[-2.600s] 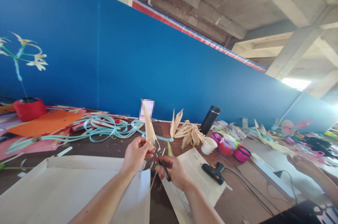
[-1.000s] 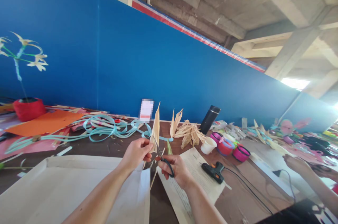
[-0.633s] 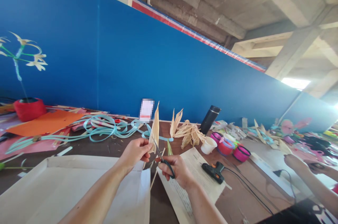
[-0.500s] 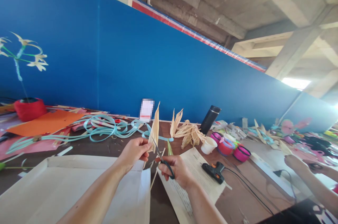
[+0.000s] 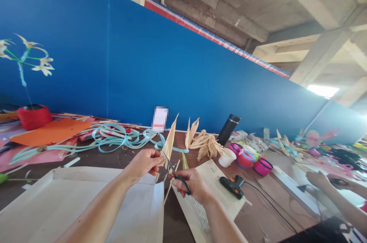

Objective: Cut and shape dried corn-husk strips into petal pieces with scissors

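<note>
My left hand point(image 5: 143, 162) pinches the lower end of a dry, tan corn husk strip point(image 5: 169, 141) that points up and to the right. My right hand point(image 5: 191, 185) is closed round the black handles of small scissors point(image 5: 175, 173). The scissor blades reach up to the husk's base, just right of my left fingertips. Both hands hover above the gap between a large beige envelope point(image 5: 80, 204) and a printed paper sheet point(image 5: 213, 193) on the brown table.
A pile of husks point(image 5: 205, 143), a white cup point(image 5: 227, 157), pink pots point(image 5: 262, 166), a black bottle point(image 5: 228, 129) and a black glue gun point(image 5: 233, 185) with its cord lie to the right. Light blue ribbon point(image 5: 114, 136), orange paper point(image 5: 48, 130) and a red pot point(image 5: 33, 116) lie left. Another person's hands point(image 5: 318, 180) work at far right.
The husk in my left hand has turned from leaning left to leaning right, and now looks narrower. The scissor blades have risen to its base. The other person's hands shifted.
</note>
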